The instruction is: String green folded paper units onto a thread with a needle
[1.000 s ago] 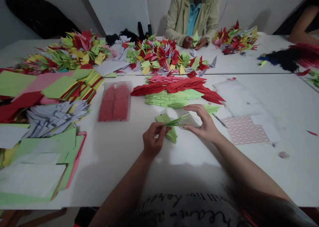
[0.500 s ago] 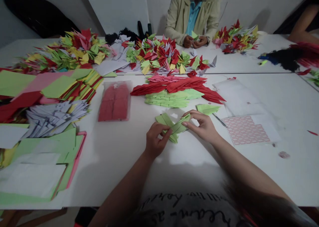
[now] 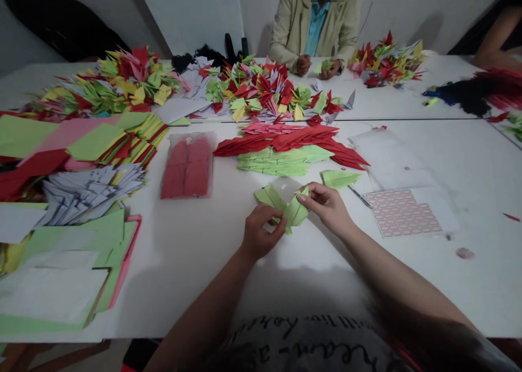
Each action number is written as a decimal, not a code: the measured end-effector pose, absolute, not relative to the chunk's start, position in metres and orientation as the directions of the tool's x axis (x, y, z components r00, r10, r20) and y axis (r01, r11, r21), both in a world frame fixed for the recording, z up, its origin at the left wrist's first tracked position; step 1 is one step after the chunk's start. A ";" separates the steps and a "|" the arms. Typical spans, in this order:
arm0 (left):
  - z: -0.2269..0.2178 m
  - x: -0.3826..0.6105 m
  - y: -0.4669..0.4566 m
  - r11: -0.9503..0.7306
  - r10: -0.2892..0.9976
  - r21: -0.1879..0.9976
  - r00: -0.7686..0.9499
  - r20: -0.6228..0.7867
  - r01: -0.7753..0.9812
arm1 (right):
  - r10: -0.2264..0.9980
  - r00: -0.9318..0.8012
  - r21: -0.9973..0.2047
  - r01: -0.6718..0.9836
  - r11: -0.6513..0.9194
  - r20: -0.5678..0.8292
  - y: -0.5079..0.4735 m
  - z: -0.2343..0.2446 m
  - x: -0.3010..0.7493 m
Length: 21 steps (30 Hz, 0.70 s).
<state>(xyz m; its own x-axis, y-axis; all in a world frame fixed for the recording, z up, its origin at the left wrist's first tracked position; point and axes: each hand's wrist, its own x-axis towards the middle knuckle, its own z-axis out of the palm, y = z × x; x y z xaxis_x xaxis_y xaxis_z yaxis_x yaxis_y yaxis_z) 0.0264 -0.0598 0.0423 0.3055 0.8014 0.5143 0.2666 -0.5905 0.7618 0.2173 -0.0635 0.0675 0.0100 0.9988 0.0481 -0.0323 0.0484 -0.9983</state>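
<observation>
Pinching a light-green origami piece [image 3: 297,213] between them, the two hands work over the white desk [image 3: 183,285], to the right of the plastic-wrapped red paper packet [image 3: 187,168] and a little nearer the wearer than it. The piece is pale and matte, slim and flat, with long straight creases running lengthwise; it slants, its upper end coming to a point at the right fingertips. The left hand [image 3: 263,233] has its grip closed on the lower left edge, thumb against forefinger; the right hand [image 3: 329,206] has its grip closed on the upper end in the same way. Behind the piece, also right of the packet, lie more green folded papers [image 3: 269,197], partly covered by the left fingers; whether the held piece touches them I cannot tell. Farther right of the packet are a single pointed green fold [image 3: 337,178] and a pen [image 3: 359,196]. Just right of the packet, red folded strips [image 3: 346,153] fan out behind an overlapping row of green folds [image 3: 273,162].
</observation>
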 end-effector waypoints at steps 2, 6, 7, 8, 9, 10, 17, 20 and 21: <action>0.041 0.027 -0.061 -0.571 0.813 0.777 0.312 0.492 0.263 | 0.999 0.006 -0.999 -0.022 0.031 0.031 -0.064 0.067 0.218; 0.038 0.029 -0.064 -0.422 0.883 0.866 0.337 0.326 0.268 | 1.000 0.000 -1.000 0.000 0.023 0.023 -0.065 0.064 0.218; 0.038 0.029 -0.065 -0.371 0.898 0.889 0.349 0.270 0.267 | 1.000 -0.007 -0.999 0.022 0.024 0.024 -0.066 0.063 0.217; 0.037 0.030 -0.066 -0.325 0.907 0.907 0.360 0.219 0.267 | 1.000 -0.017 -0.998 0.051 0.026 0.025 -0.067 0.062 0.216; 0.037 0.031 -0.067 -0.287 0.913 0.920 0.366 0.179 0.267 | 0.999 -0.030 -0.996 0.084 0.027 0.024 -0.067 0.061 0.215; 0.037 0.031 -0.068 -0.255 0.919 0.930 0.367 0.148 0.263 | 0.998 -0.050 -0.992 0.120 0.029 0.023 -0.068 0.060 0.214; 0.038 0.028 -0.065 -0.124 0.923 0.970 0.382 0.036 0.209 | 0.967 -0.227 -0.928 0.323 0.188 0.117 -0.071 0.054 0.205; 0.037 0.027 -0.063 -0.085 0.920 0.977 0.391 0.001 0.198 | 0.949 -0.279 -0.898 0.365 0.247 0.148 -0.071 0.052 0.204; 0.037 0.026 -0.062 -0.060 0.917 0.981 0.398 -0.018 0.184 | 0.947 -0.282 -0.893 0.369 0.258 0.157 -0.071 0.052 0.204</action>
